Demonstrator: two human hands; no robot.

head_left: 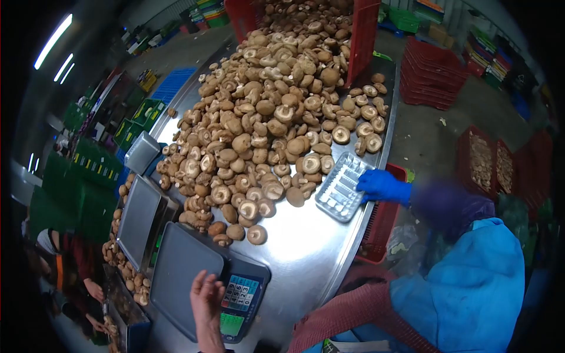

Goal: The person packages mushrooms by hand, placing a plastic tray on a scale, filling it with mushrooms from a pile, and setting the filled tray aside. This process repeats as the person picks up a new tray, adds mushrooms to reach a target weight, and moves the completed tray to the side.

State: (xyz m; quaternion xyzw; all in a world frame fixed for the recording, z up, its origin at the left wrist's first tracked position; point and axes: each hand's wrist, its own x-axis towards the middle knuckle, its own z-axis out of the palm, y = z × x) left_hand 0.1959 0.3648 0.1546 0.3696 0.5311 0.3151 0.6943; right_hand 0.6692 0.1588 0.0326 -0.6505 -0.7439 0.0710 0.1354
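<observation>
My bare left hand is above the grey weighing pan of a digital scale, close to its keypad. Its fingers are loosely bent and a little apart, and nothing shows in them. A green display glows beside my wrist. My right hand is outside the view. A large heap of brown shiitake mushrooms covers much of the metal table beyond the scale. At its right edge, a co-worker's blue-gloved hand touches a clear plastic tray.
The co-worker in a blue apron is at the right. Red crates are stacked behind. A second scale pan and a stack of clear trays line the left side. Another person's hand is at lower left.
</observation>
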